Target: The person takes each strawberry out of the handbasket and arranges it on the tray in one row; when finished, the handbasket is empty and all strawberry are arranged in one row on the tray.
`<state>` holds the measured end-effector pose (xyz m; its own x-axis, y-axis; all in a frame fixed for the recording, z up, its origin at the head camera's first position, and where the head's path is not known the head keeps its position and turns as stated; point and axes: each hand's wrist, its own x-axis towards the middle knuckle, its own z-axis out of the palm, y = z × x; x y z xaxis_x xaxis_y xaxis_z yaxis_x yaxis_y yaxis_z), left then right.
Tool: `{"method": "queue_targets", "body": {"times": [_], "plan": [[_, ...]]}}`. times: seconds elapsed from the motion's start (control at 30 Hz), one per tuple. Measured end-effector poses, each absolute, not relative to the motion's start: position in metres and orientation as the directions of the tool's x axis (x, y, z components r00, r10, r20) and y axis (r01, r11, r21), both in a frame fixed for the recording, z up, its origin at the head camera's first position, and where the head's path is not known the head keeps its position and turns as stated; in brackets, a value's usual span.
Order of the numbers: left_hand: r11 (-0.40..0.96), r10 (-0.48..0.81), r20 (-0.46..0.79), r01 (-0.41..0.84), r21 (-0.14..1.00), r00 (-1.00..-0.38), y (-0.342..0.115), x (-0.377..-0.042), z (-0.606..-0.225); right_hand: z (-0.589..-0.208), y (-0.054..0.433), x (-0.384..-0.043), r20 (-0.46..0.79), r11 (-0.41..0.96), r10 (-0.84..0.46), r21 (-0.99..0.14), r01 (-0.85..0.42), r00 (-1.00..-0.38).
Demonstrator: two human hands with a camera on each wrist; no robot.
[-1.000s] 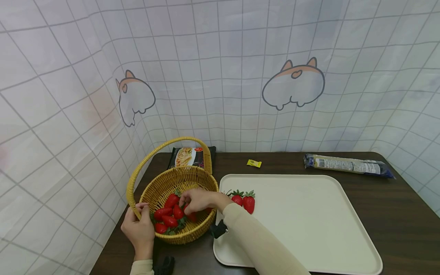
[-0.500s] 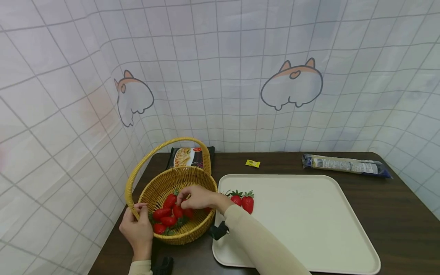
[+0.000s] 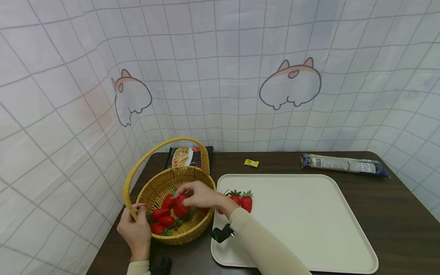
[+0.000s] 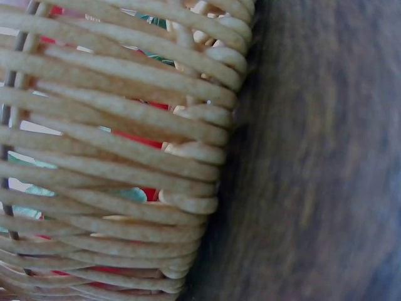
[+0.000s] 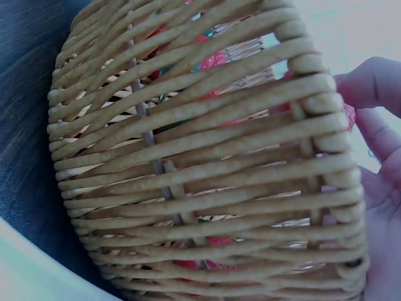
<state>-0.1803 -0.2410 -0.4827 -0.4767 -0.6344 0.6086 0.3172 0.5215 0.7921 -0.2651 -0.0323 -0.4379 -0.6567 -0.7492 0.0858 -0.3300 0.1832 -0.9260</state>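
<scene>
A yellow wicker basket (image 3: 182,239) with a tall handle stands at the left of the table, with several red strawberries (image 3: 160,213) in it. My left hand (image 3: 135,231) grips its left rim at the foot of the handle. Inside the basket, my right hand (image 3: 200,197) pinches a strawberry (image 3: 181,199) between thumb and fingers, above the others. The right wrist view has the woven wall (image 5: 207,157) in front, hiding most of the berries; a bit of red shows by the fingers. Woven wall (image 4: 119,163) also fills much of the left wrist view.
A cream tray (image 3: 295,221) lies right of the basket, with several strawberries (image 3: 246,203) near its left edge, partly behind the right forearm. Behind are a dark food packet (image 3: 187,156), a small yellow wrapped sweet (image 3: 251,163) and a long blue-ended package (image 3: 343,165).
My right hand has taken hold of a strawberry and raised it slightly inside the basket. The left hand stays on the rim. The head view has shifted a little.
</scene>
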Motion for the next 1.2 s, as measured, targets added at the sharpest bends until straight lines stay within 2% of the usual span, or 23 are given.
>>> {"method": "queue_targets", "body": {"times": [0.37, 0.7, 0.97, 1.2], "plan": [[0.520, -0.643, 0.608, 0.316, 0.793, -0.466, -0.232, -0.174, -0.471, -0.437, -0.019, -0.255, 0.149, 0.102, -0.703, -0.947, -0.306, -0.695], [0.521, -0.635, 0.613, 0.326, 0.789, -0.470, -0.241, -0.181, -0.483, -0.431, 0.008, -0.242, 0.137, 0.147, -0.575, -0.953, -0.266, -0.807], [0.523, -0.652, 0.602, 0.302, 0.797, -0.460, -0.242, -0.179, -0.481, -0.433, 0.032, -0.235, 0.177, 0.133, -0.523, -0.949, -0.285, -0.834], [0.508, -0.654, 0.601, 0.321, 0.799, -0.460, -0.226, -0.169, -0.460, -0.440, 0.064, -0.232, 0.155, 0.200, -0.438, -0.944, -0.264, -0.885]]}}
